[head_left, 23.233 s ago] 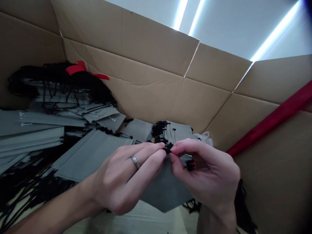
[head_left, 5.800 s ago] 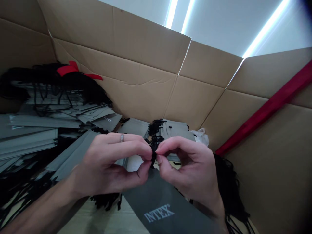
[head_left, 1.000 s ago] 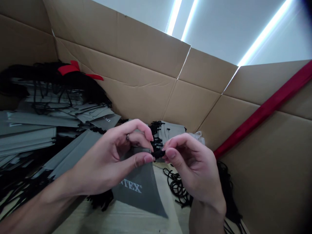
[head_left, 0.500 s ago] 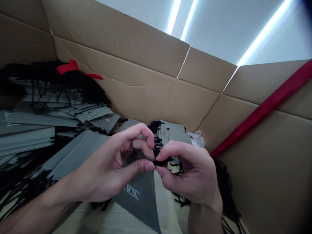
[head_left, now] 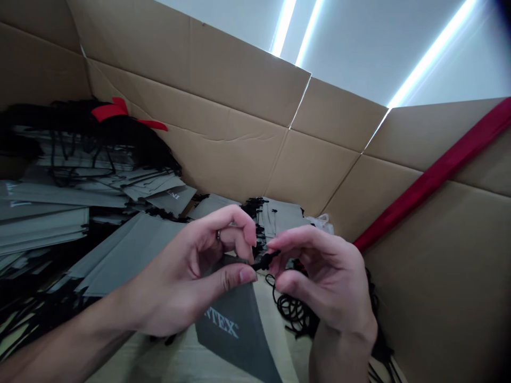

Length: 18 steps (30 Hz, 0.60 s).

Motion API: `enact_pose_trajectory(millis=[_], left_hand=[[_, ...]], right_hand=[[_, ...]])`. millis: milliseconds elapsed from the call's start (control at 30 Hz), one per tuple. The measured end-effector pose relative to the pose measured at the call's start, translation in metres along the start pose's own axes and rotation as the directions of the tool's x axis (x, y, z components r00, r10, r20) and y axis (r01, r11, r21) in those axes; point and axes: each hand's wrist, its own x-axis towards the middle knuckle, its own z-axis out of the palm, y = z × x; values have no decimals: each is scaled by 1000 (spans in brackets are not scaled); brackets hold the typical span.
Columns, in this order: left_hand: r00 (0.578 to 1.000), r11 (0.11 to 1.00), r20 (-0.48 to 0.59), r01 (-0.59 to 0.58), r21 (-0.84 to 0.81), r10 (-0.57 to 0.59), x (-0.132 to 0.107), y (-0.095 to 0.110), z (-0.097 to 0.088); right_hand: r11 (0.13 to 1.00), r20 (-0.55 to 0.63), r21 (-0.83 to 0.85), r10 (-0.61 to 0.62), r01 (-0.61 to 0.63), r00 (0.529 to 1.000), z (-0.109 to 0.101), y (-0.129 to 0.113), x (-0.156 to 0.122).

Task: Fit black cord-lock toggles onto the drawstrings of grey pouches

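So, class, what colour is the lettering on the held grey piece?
White lettering, clearest in the head view.

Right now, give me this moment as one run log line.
left hand: pinching grey printed piece | right hand: fingertips at black cord, thumb apart, grip unclear | nearby: coiled black cords, stacked grey pieces

The left hand [head_left: 179, 282] partly hides the grey pouch [head_left: 239, 346] and its lettering [head_left: 223, 325]

cardboard walls [head_left: 231, 159], creased and seamed, stand behind and at right; above their edge, a pale surface [head_left: 351, 53] with bright light strips [head_left: 433, 53]. a dark red strip [head_left: 433, 178] slopes across the right side. a translucent plastic bag [head_left: 322, 224] lies near the walls' foot; a red ribbon [head_left: 109, 111] shows at left.
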Motion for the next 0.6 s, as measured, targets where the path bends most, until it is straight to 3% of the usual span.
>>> enact_pose_trajectory(millis=[167, 333, 600], left_hand=[[999, 989, -26, -22, 147, 26, -1, -4, 4], [993, 957, -92, 91, 275, -68, -3, -9, 6], [990, 926, -141, 38, 375, 16, -2, -5, 6]], right_hand=[[989, -82, -147, -49, 37, 995, 5, 0, 2], [966, -112, -250, -95, 64, 989, 6, 0, 3], [897, -4, -438, -66, 58, 998, -2, 0, 1]])
